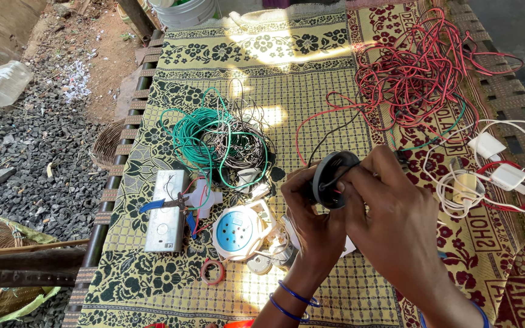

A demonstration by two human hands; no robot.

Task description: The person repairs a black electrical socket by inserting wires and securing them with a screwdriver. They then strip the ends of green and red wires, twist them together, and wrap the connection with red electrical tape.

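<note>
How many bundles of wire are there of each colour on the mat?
Red and black wire tangle: 1
Green wire coil: 1
Grey-brown wire coil: 1
White cable bundle: 1
Total: 4
The hands hold a black round fitting.

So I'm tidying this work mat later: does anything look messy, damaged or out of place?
Mostly the wiring: the red and black wire sprawls in a loose tangle at the mat's far right, and the green wire coil is snarled with thinner dark wire. A plastic bottle lies on the gravel. No damage shows.
</note>
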